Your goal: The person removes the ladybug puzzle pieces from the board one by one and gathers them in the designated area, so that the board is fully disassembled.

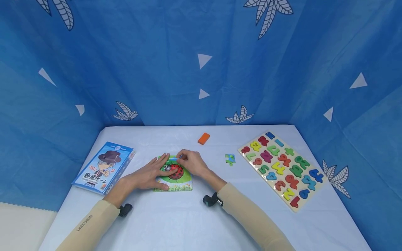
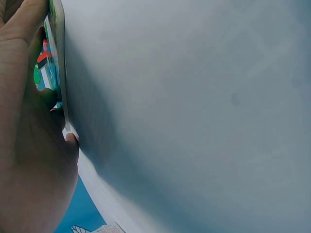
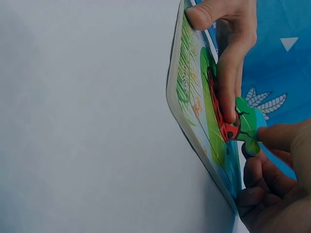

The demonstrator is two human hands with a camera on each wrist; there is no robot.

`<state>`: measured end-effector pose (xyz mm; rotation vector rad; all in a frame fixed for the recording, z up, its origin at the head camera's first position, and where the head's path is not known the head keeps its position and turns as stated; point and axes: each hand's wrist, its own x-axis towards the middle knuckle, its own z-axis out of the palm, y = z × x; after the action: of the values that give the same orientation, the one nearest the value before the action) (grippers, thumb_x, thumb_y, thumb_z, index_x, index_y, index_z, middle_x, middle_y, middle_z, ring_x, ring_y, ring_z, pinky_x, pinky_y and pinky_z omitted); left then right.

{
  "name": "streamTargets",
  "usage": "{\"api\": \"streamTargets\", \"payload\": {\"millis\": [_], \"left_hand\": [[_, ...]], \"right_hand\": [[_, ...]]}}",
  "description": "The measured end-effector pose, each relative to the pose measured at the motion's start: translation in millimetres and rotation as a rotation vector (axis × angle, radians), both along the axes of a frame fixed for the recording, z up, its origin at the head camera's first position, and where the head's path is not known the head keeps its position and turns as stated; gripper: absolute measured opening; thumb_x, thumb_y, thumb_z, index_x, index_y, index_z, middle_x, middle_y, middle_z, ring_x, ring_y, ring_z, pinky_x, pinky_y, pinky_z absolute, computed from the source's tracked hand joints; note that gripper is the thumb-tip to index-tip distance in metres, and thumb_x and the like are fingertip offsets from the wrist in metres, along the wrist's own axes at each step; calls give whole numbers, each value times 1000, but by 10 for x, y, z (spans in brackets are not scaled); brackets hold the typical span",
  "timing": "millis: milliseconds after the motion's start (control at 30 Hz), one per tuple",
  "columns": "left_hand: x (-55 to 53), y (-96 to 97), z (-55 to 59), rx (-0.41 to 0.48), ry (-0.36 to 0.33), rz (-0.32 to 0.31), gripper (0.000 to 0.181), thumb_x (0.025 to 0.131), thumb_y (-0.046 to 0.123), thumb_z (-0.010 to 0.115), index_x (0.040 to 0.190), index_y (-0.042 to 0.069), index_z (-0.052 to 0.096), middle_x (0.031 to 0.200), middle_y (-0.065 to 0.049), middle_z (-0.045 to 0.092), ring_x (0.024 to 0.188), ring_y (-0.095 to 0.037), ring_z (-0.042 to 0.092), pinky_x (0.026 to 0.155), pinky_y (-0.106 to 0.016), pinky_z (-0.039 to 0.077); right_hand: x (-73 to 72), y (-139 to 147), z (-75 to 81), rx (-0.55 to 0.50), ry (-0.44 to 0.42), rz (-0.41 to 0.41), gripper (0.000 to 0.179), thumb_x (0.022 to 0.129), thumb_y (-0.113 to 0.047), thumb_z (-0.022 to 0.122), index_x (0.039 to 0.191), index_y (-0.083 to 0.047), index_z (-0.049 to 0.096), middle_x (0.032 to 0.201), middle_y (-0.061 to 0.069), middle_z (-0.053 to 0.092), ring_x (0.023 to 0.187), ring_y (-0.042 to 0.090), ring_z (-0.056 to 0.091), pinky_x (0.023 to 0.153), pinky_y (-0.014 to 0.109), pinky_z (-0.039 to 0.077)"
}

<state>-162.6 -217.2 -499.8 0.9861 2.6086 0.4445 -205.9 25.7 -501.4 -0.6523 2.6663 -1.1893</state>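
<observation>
This square ladybug puzzle [image 1: 178,176] is showing a red, black-spotted bug on green and sitting left of middle on the tabletop [image 1: 166,219], well in from the far edge, white surface stretching out on its near side. The left hand [image 1: 146,176] is lying spread over it, fingers pretty straight, while the right hand [image 1: 193,164] is pinching a tilted green piece [image 3: 249,121].

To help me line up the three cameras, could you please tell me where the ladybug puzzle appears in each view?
Head: the ladybug puzzle lies just left of centre, below mid-height.
Left wrist: upper left, seen nearly edge-on and partly hidden.
Right wrist: right of centre, seen at a steep slant.
Shared landmark: the left hand, touching it.
</observation>
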Motion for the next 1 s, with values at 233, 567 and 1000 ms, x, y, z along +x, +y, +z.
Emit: {"api": "streamTargets", "payload": {"millis": [233,567,1000], "left_hand": [[-14,11,4,-6,1,-1,77,86,71,61,151,33,44,169,-15,-1,155,-36,0,122,-61,9],[-11,24,-4,8,20,-15,77,86,69,62,152,35,42,168,-18,0,155,-39,1,121,-62,11],[-2,12,-16,7,25,-10,78,85,71,61,153,39,39,169,-17,-3,155,-38,-1,122,-62,10]], "right_hand": [[7,10,19,-2,0,-5,11,98,-26,67,105,-20,71,86,-8,70,75,4,62,69,22,51],[65,169,109,-78,11,-12,8,98,-27,66,102,-21,70,87,-10,69,76,6,62,67,25,51],[0,784,215,-48,-69,-77,11,96,-20,69,107,-16,72,88,-6,69,80,14,61,69,30,51]]}}
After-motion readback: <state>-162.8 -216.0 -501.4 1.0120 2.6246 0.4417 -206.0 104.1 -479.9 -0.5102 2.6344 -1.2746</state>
